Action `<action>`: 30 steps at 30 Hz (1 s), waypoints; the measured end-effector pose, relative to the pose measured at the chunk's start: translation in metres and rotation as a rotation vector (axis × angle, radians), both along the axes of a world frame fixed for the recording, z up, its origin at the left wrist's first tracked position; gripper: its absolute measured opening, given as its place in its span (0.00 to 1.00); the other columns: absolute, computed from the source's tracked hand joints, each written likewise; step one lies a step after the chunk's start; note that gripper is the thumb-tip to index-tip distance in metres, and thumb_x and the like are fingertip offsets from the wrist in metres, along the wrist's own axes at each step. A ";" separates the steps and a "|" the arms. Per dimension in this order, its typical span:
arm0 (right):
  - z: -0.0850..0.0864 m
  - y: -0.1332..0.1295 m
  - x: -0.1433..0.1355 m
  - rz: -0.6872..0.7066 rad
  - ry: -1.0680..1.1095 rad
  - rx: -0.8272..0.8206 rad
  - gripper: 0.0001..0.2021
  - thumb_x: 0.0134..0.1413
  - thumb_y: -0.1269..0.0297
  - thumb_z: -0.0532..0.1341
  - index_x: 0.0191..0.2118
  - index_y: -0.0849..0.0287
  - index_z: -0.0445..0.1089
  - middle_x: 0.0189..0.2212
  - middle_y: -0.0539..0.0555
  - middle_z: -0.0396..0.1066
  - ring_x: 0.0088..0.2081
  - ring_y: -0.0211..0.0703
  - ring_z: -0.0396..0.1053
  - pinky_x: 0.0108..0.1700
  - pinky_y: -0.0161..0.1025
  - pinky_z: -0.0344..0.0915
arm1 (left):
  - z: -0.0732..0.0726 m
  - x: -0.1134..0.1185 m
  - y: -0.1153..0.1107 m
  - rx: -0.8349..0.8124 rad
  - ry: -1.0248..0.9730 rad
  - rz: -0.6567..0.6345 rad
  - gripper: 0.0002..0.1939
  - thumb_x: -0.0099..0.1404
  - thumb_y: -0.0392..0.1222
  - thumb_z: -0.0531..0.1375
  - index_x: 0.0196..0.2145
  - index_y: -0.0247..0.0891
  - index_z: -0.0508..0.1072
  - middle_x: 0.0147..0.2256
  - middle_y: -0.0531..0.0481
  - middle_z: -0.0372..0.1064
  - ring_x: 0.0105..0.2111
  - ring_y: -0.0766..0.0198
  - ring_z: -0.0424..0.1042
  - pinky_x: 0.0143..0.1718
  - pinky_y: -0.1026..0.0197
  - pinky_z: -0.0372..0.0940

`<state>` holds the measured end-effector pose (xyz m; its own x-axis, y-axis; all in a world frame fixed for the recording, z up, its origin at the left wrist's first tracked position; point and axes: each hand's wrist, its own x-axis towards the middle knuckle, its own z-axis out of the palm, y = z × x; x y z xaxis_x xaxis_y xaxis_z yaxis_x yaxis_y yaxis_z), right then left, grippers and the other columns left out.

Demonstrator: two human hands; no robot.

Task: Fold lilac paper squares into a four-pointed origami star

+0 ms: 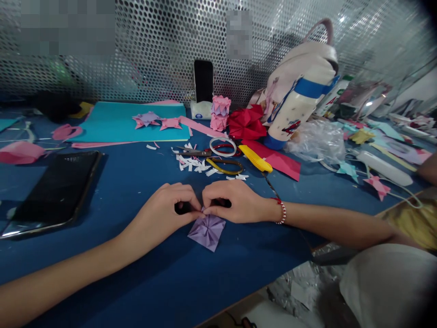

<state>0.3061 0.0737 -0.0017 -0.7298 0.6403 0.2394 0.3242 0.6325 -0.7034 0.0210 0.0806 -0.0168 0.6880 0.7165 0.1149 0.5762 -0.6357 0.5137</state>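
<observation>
A purple square of folded paper (207,231), creased in a star pattern out from its middle, lies on the blue tabletop in front of me. My left hand (170,205) pinches its far corner between thumb and forefinger. From the other side my right hand (235,200) pinches the same corner, the fingertips of both hands nearly touching. The corner itself is mostly hidden by the fingers. Just beyond my hands lie scissors (223,169) with yellow and red handles, among white paper scraps (191,165).
A black phone (56,187) lies at left. Behind are blue paper sheets (112,120) with folded stars, a red paper flower (247,122), a yellow cutter (256,158), a white bottle (293,111) and a backpack (307,59). Another person's arm (428,168) shows at far right.
</observation>
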 end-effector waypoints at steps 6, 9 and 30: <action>-0.001 0.002 0.000 -0.003 0.055 -0.018 0.09 0.84 0.62 0.71 0.43 0.53 0.79 0.39 0.48 0.80 0.38 0.42 0.71 0.45 0.40 0.61 | 0.001 0.002 0.000 0.004 0.013 0.004 0.19 0.86 0.56 0.77 0.42 0.40 0.83 0.41 0.53 0.83 0.42 0.58 0.83 0.54 0.49 0.83; 0.000 0.001 -0.003 0.000 0.077 -0.026 0.08 0.80 0.65 0.71 0.42 0.53 0.78 0.38 0.47 0.78 0.38 0.42 0.70 0.44 0.40 0.61 | 0.002 0.002 0.000 0.008 0.017 0.010 0.19 0.86 0.55 0.77 0.41 0.40 0.83 0.41 0.53 0.82 0.42 0.58 0.83 0.54 0.49 0.82; 0.000 0.003 -0.008 -0.005 0.127 -0.150 0.08 0.79 0.63 0.77 0.44 0.53 0.81 0.41 0.49 0.81 0.41 0.43 0.74 0.44 0.39 0.67 | 0.001 0.003 -0.001 0.018 0.054 -0.009 0.20 0.87 0.57 0.76 0.43 0.39 0.82 0.42 0.52 0.82 0.41 0.59 0.83 0.51 0.51 0.83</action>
<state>0.2980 0.0766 -0.0017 -0.6968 0.6790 0.2311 0.2294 0.5162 -0.8252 0.0244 0.0793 -0.0161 0.7000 0.7084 0.0904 0.5968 -0.6498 0.4708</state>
